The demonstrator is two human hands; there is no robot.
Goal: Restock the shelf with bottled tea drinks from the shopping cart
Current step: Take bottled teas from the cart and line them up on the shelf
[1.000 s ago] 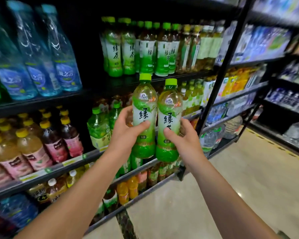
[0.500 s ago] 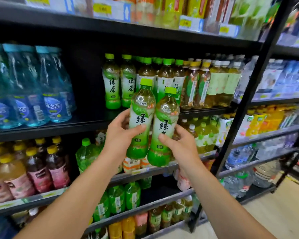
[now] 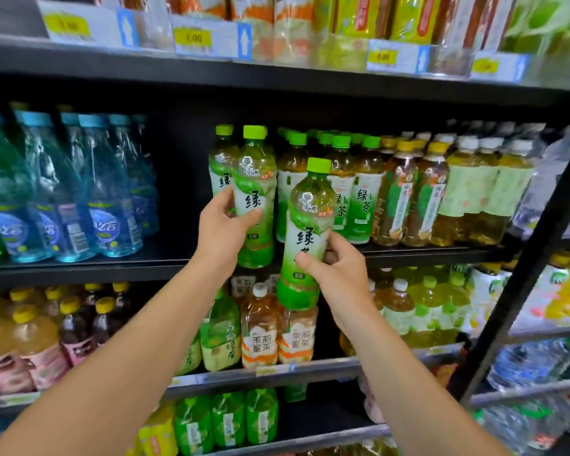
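Observation:
My left hand (image 3: 222, 230) grips a green-capped green tea bottle (image 3: 254, 179) at the front edge of the black middle shelf (image 3: 79, 269), right next to a matching bottle (image 3: 220, 159) standing there. My right hand (image 3: 338, 274) holds a second green tea bottle (image 3: 306, 232) lower and nearer to me, in front of the shelf edge, tilted slightly. More green tea bottles (image 3: 362, 205) stand in rows just to the right on the same shelf. The shopping cart is out of view.
Blue water bottles (image 3: 106, 199) fill the shelf's left side, with a dark gap between them and the tea. Yellow-capped tea bottles (image 3: 408, 199) stand further right. Shelves above and below hold more drinks. A black upright post (image 3: 527, 271) rises at the right.
Both hands rose with their bottles. The left bottle moved up and forward to the middle shelf edge; the right bottle now trails lower. The view tilted upward.

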